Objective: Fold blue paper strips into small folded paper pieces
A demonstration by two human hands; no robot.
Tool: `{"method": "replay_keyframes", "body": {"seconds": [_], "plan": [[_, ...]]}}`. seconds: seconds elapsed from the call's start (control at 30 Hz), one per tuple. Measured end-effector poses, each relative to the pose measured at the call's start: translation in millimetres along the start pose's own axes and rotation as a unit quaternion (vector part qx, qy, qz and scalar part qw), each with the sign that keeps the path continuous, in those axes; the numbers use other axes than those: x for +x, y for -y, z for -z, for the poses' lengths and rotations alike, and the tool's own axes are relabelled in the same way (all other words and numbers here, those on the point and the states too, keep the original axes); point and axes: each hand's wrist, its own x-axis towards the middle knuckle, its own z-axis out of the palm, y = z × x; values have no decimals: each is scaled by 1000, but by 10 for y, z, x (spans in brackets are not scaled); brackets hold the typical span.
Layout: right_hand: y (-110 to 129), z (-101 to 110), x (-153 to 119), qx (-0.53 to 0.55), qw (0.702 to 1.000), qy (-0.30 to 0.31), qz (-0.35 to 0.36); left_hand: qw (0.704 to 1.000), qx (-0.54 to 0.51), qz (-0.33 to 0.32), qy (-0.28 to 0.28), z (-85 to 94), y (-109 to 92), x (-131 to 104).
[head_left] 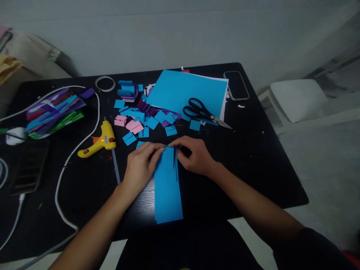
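A long blue paper strip (168, 195) lies on the dark table in front of me, its near end close to the table's front edge. My left hand (142, 161) is closed, thumb and fingers pinching the strip's far left corner. On the far right corner, my right hand (195, 154) grips the paper with bent fingers. Thin dark lines run down the strip beside the right fingers; whether they are cuts or shadow I cannot tell. Just beyond my hands lie blue paper pieces (171, 130), many with a crease or slit, and pink paper pieces (135, 126).
Black-handled scissors (198, 108) rest on a large blue sheet (185, 84). A yellow glue gun (105, 139) with a glue stick lies left of my hands. Phone (236, 85), tape ring (105, 84), white cable (60, 180) and a bundle of coloured strips (56, 108) are around.
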Motion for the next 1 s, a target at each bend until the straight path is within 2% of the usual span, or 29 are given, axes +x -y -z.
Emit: {"method": "replay_keyframes", "body": {"seconds": [0.27, 0.47, 1.0], "plan": [[16, -44, 11, -6, 1000, -25, -11, 1000, -2, -2, -7, -10, -13, 10], [-45, -54, 4, -10, 1000, -12, -16, 1000, -4, -4, -8, -19, -5, 1], [-13, -47, 8, -11, 1000, -13, -15, 1000, -2, 5, -1, -11, -2, -4]]}}
